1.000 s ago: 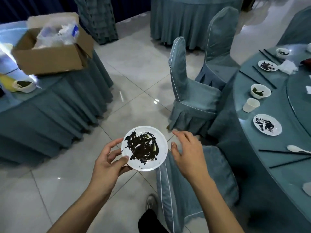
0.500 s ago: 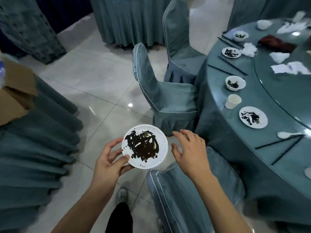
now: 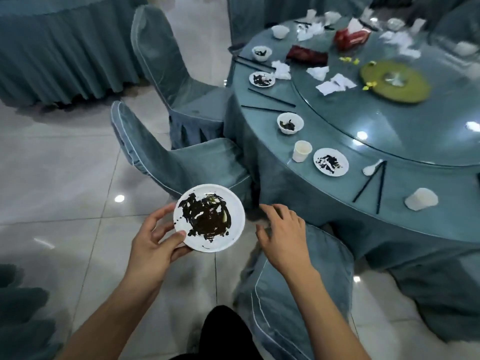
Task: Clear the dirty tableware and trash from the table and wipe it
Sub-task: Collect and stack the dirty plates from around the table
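My left hand (image 3: 153, 242) grips a small white plate (image 3: 209, 217) smeared with dark sauce, thumb on its rim, held over the floor. My right hand (image 3: 283, 235) hovers beside it with fingers spread, holding nothing. On the round blue table (image 3: 324, 203) to the right lie another dirty plate (image 3: 330, 162), a paper cup (image 3: 302, 151), a bowl with scraps (image 3: 290, 122), a white spoon (image 3: 372, 168), black chopsticks (image 3: 370, 185) and a crumpled napkin (image 3: 420, 199). Farther back are more dirty dishes (image 3: 261, 79), several napkins (image 3: 335, 84) and a red packet (image 3: 352, 37).
Covered chairs stand at the table's left edge (image 3: 181, 162) (image 3: 171, 63), and one chair back (image 3: 298, 289) is right under my right arm. A glass turntable (image 3: 389, 120) with a green centre fills the table's middle. Another draped table (image 3: 65, 48) stands at the far left.
My view has swung right from the cardboard-box table toward the round dining table. Both hands keep the same pose, the left still holding the plate.
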A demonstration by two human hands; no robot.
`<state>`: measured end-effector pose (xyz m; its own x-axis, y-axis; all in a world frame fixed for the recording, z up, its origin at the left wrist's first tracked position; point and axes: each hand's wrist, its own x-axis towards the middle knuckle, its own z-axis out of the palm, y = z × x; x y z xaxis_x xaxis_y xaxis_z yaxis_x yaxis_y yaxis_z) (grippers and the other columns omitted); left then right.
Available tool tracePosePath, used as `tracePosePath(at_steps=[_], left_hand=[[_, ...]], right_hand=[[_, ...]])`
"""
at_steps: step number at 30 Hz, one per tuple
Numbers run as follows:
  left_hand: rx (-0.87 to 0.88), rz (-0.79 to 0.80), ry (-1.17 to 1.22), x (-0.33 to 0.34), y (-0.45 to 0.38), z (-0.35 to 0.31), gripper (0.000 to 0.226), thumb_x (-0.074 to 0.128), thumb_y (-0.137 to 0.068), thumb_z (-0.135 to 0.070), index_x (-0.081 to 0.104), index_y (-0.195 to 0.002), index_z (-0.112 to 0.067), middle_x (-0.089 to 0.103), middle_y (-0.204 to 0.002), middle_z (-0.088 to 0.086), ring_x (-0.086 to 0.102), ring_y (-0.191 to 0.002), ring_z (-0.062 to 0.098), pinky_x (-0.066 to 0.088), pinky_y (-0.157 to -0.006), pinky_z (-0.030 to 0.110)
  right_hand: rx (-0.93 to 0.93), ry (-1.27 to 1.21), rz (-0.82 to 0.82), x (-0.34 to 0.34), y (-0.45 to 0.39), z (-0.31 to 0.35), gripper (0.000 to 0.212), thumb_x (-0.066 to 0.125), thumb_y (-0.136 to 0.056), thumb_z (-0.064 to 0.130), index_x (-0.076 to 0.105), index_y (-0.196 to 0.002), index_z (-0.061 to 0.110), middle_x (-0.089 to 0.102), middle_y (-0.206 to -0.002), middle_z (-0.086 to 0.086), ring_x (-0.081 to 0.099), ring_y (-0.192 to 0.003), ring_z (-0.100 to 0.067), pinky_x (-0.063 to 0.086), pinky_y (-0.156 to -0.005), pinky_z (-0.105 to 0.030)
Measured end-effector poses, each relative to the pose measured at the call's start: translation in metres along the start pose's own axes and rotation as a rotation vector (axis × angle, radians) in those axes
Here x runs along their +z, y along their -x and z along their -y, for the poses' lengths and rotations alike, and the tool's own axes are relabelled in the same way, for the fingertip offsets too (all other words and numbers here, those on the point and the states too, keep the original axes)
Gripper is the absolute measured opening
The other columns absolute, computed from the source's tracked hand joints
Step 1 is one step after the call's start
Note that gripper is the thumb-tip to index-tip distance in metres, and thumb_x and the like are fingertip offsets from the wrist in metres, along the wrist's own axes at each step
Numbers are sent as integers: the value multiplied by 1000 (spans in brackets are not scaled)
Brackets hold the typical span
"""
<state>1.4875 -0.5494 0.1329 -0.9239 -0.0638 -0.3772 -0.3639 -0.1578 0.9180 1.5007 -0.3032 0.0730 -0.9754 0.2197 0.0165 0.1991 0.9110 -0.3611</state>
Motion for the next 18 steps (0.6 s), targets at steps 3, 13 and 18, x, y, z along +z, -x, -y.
tracePosePath(at_steps=[3, 13, 18], left_hand=[[-20, 95, -27, 14, -33, -8, 52, 58, -91, 16, 62, -126, -23, 75, -109, 7, 75, -94, 22, 64, -73, 35], [-58, 282, -237, 89, -165, -23, 54, 58, -90, 17, 63, -128, -22, 74, -111, 9, 69, -109, 34, 63, -81, 46], [-56, 368, -319, 141, -217, -24, 53, 60, -89, 16, 65, -123, -24, 75, -111, 5, 71, -105, 32, 64, -74, 43]], right_hand=[[118, -5, -66, -2, -13, -9, 45, 63, -90, 34, 56, -134, 29, 56, -128, 2, 54, -117, -25, 38, -101, -42], [463, -13, -92, 12, -123, -102, 45, 62, -92, 32, 57, -135, 21, 58, -126, -7, 55, -114, -33, 39, -98, -48], [672, -131, -84, 16, -203, -173, 40, 61, -91, 31, 58, -128, 16, 59, -120, -15, 57, -109, -38, 42, -93, -47]])
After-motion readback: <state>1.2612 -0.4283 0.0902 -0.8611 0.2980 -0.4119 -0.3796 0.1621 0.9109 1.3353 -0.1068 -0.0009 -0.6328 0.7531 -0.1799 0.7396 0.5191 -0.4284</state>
